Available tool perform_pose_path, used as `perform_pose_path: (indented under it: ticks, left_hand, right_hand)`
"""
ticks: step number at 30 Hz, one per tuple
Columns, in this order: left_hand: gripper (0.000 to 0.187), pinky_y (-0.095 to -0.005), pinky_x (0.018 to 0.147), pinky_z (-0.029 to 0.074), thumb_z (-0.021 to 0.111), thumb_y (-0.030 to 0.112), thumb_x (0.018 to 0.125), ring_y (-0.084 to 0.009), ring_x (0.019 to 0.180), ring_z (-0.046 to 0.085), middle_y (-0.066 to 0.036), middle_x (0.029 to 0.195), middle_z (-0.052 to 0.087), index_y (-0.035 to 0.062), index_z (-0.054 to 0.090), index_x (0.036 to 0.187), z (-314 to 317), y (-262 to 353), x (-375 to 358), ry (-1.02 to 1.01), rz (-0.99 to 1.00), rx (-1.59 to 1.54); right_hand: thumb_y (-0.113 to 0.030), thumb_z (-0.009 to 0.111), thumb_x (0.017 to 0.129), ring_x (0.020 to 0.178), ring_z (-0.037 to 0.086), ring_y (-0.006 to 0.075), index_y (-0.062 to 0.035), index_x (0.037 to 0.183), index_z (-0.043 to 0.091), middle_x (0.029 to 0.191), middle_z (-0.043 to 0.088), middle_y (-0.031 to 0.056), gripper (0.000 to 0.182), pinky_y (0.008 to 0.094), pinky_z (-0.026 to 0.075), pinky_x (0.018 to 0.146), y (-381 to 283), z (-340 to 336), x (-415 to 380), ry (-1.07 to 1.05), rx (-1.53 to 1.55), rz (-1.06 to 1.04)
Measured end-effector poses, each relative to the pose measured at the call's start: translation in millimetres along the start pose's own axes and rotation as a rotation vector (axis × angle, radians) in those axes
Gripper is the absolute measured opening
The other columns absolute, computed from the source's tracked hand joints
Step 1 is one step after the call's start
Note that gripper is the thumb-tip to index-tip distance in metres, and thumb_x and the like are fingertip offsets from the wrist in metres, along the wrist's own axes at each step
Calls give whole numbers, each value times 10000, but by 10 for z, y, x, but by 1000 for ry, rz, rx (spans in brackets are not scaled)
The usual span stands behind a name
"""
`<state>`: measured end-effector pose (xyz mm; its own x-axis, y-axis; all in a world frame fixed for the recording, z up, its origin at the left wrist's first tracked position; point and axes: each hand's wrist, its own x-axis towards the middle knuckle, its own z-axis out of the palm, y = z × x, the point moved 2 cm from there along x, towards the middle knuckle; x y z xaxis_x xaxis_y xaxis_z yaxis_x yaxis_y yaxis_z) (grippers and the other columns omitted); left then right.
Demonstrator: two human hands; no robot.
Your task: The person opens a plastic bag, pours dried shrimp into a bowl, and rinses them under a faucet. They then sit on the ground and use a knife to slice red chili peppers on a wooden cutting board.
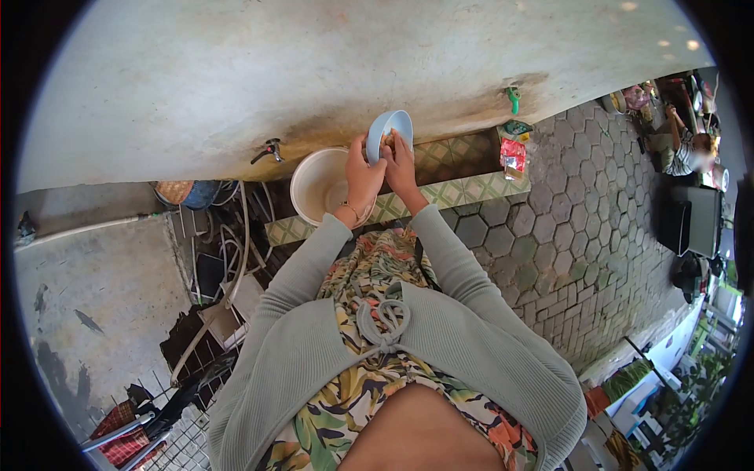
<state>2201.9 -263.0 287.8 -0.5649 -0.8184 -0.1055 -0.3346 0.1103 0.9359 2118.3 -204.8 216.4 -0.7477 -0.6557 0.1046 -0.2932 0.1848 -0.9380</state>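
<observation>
Bowl (390,132), pale blue, tilted on edge with opening facing the right hand, held up above a tiled ledge (459,191) at the foot of a stained concrete wall (314,63). Left hand (362,177) wrapped around bowl's lower rim, fingers closed on it, bracelet at the wrist. Right hand (400,167) at the bowl's mouth, fingers bent inward against something orange-brown inside; cannot tell what it is or whether pinched or merely pressed. Both arms in grey-green ribbed sleeves (463,267), floral garment between them.

Just below and left of the hands: white bucket (316,188), round, open, standing against the ledge, partly hidden behind the left hand. Dark tap (269,149) on the wall just left of the bucket; green tap (513,99) further right along the same wall. Under the green tap, on the ledge: red packet (513,156) with a green item above it, touching.

Right of ledge: ground of hexagonal pavers (565,243). Left: hoses and dark clutter (220,275) beside a concrete slab (102,290). Far right, well apart: another person (689,149) seated, striped top, among scattered goods.
</observation>
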Motion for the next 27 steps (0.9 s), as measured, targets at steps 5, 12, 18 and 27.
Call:
perform_pose_path:
  ticks: [5,12,18,27]
  left_hand:
    - [531,-327,790,480,590,15,718,-241,996,560,-148,1140,552,25,443,1229,13,47,27,42,164,76]
    - [521,-354,870,443,598,27,710,-277,1063,535,-171,1148,547,10,462,1212,5,112,34,51,202,161]
    - [495,-368,879,431,603,38,727,-307,1054,535,-170,1161,541,8,473,1203,-40,103,39,29,256,233]
    - [448,-370,880,424,622,77,772,-296,1037,541,-159,1161,542,13,485,1194,-160,32,51,45,231,224]
  right_hand:
    - [-196,467,916,1106,479,388,54,1325,361,1224,473,254,491,413,380,940,16,41,12,3,78,40]
    - [-167,432,937,1118,484,329,51,1356,315,1261,451,223,487,374,377,953,-12,87,-2,-11,248,88]
    - [-92,397,944,1136,450,191,-30,1335,354,1264,439,104,398,321,376,966,231,311,-97,-52,609,135]
    - [-89,427,918,1170,438,280,-1,1360,316,1304,414,168,464,354,353,991,74,366,-81,-84,370,98]
